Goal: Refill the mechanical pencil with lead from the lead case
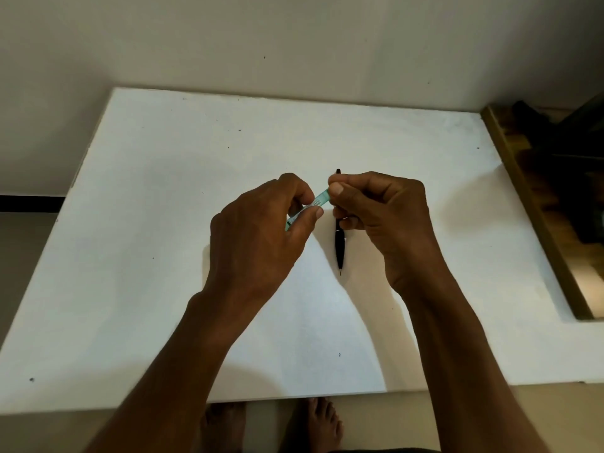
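Note:
A small translucent green lead case [319, 200] is held above the white table [163, 223] between both hands. My left hand [261, 237] grips its lower end with thumb and fingers. My right hand [382, 217] pinches its upper end between thumb and forefinger. A black mechanical pencil [340, 243] lies on the table under my right hand, tip pointing toward me, its far end poking out above my fingers. The middle of the pencil is hidden by my right hand.
The white table runs to a pale wall at the back. A wooden-edged dark shelf or frame [542, 207] stands beside the table's right side. Bare feet [313, 423] show below the front edge.

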